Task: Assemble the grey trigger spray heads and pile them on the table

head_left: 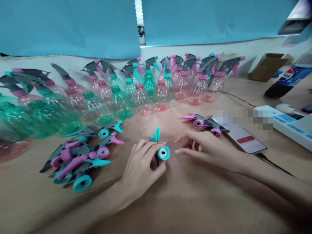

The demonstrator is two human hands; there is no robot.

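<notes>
In the middle of the table, my left hand (143, 161) is wrapped round a grey and teal spray trigger head (163, 152). Its round teal collar faces me, and its teal lever sticks up beyond my fingers. My right hand (202, 146) is just to the right, fingers curved and apart with nothing between them, not touching the spray head. A pile of pink, teal and grey spray heads (78, 156) lies left of my left hand. Beyond my right hand lie a couple of pink and grey spray heads (204, 123), beside a phone.
Pink and green clear bottles (142, 102) stand in rows along the wall, many with spray heads on. At right are a phone (243, 136) with a cable, a white power strip (285, 123), a cola bottle (290, 78) and a cardboard box (266, 67).
</notes>
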